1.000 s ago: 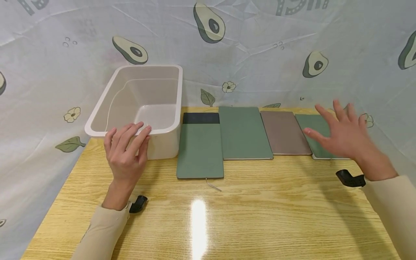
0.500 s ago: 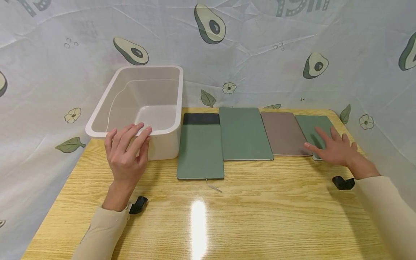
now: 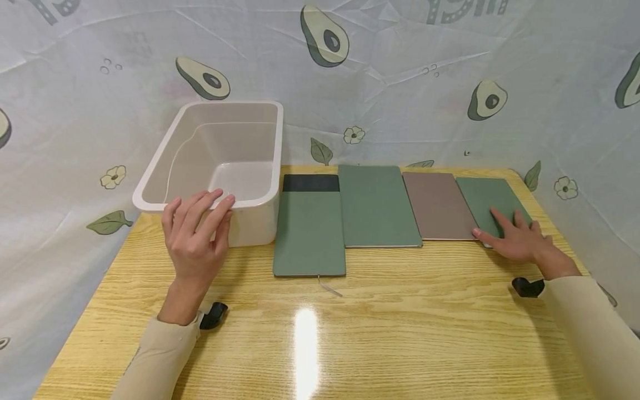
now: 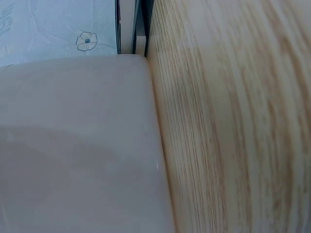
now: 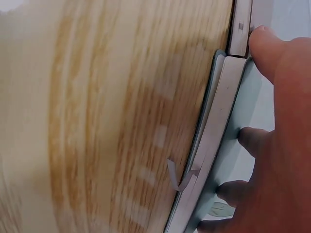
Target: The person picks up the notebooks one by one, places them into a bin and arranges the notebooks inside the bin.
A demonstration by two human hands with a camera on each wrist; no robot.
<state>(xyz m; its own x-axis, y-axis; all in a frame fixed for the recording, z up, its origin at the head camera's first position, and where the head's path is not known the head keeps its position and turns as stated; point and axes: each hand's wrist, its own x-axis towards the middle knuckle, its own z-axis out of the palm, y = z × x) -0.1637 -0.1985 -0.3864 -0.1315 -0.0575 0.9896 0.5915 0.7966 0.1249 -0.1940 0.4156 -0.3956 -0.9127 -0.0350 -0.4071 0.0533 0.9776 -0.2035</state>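
Left hand (image 3: 195, 239), gripping pale bin (image 3: 252, 223) by its rim; right hand (image 3: 517, 241), spread wide, touched rightmost green notebook (image 3: 490, 194), apparently settling to grasp, which called for curling fingers.

"What's covered?"
"The right grip (image 3: 520, 242) hides most of the near edge of the rightmost green notebook (image 3: 489, 194); the left grip (image 3: 196, 233), part of the front rim of the tub (image 3: 253, 223)."
"Cut off?"
"Both sleeves (image 3: 156, 355), and the lettering (image 3: 457, 11) atop the cloth (image 3: 410, 108); the left wrist view crops the tub."
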